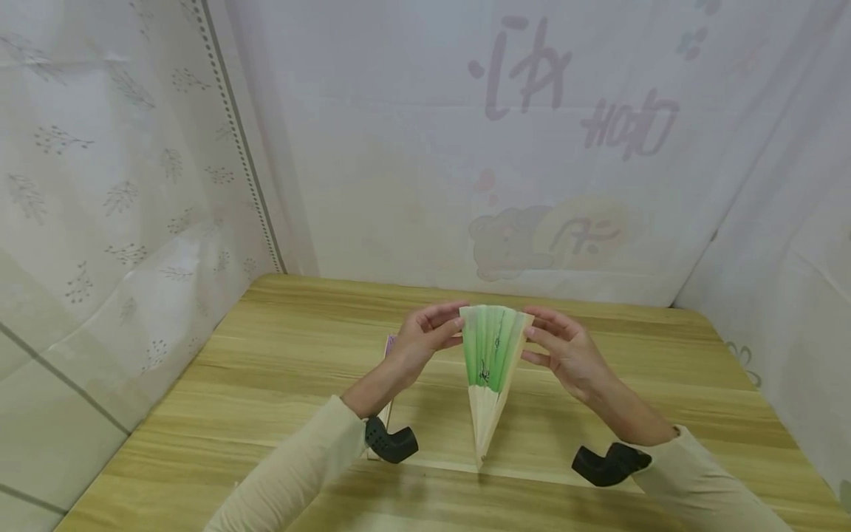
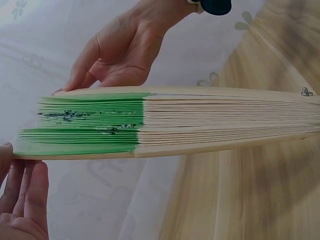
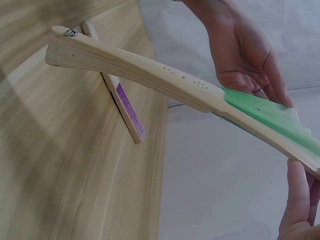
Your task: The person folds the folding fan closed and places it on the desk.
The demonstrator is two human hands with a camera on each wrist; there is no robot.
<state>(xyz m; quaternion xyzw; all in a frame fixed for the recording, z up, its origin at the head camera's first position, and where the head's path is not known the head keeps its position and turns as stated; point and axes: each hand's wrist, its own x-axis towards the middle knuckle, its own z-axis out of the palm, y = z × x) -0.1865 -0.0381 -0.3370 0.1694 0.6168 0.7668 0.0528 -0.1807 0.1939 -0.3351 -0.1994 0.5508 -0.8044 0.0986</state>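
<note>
A partly spread green folding fan (image 1: 490,343) with pale wooden ribs and small dark painted marks stands between my hands, its pivot end pointing toward me. My left hand (image 1: 428,336) pinches its left outer edge near the top, thumb in front. On the opposite side, my right hand (image 1: 565,351) holds the right outer rib between thumb and fingers. The left wrist view shows the pleats (image 2: 90,120) bunched close together, with a metal pivot pin (image 2: 306,92) at the narrow end. Small cut-outs decorate the outer rib (image 3: 185,80) in the right wrist view.
A closed folding fan with a purple section (image 3: 129,110) lies on the wooden table (image 1: 279,369), partly hidden behind my left forearm. White printed curtains (image 1: 372,148) hang behind the table and along both sides. Black devices (image 1: 392,442) sit at both wrists.
</note>
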